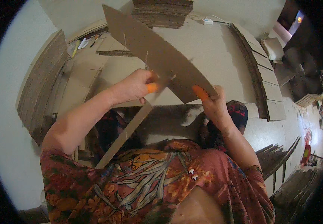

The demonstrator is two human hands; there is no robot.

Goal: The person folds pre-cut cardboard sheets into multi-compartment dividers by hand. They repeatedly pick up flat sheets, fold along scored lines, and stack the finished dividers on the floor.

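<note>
My right hand [213, 102] grips the near right end of a long brown cardboard sheet [155, 53], with an orange-covered thumb on its face. Slits cut the sheet's left edge, and it slants up to the far left above a low work surface. To its left, my left hand [143, 86] has its fingers curled, with orange covering on a finger. A narrow cardboard strip [125, 137] runs from under this hand down towards my lap; the fingers appear closed on its upper end. Blur hides the exact contact between my left fingers, the strip and the sheet.
Cardboard stacks stand at the left [42, 86], the far side [162, 12] and the right [255, 70] of the work surface. Small tools [94, 40] lie at the far left. A small white box [207, 21] with a cable sits at the back. More cardboard pieces [277, 156] are at the lower right.
</note>
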